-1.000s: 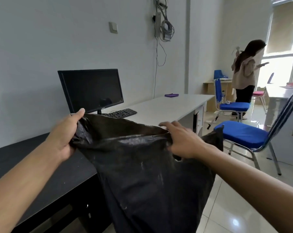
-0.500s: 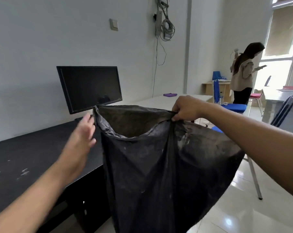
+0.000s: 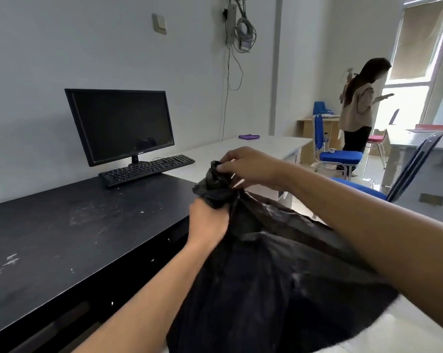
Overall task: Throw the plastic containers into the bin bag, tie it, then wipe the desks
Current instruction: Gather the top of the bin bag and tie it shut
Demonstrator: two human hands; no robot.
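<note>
The black bin bag (image 3: pixel 271 276) hangs in front of me, bulging, with its mouth gathered into a twisted neck. My left hand (image 3: pixel 208 222) grips the neck from below. Above it, my right hand (image 3: pixel 251 167) pinches the bunched top of the bag between thumb and fingers. No plastic containers show; the inside of the bag is hidden. The black desk (image 3: pixel 62 238) lies to my left, scuffed with pale marks. Beyond it runs the white desk (image 3: pixel 240 151).
A monitor (image 3: pixel 121 126) and keyboard (image 3: pixel 146 169) stand at the black desk's far end. A purple cloth (image 3: pixel 249 136) lies on the white desk. Blue chairs (image 3: pixel 340 155) stand on the right. A person (image 3: pixel 358 108) stands by the window.
The bag's mouth was held wide open between both hands; now it is bunched into a neck. My left hand let go, then took the neck. My right hand moved onto the top.
</note>
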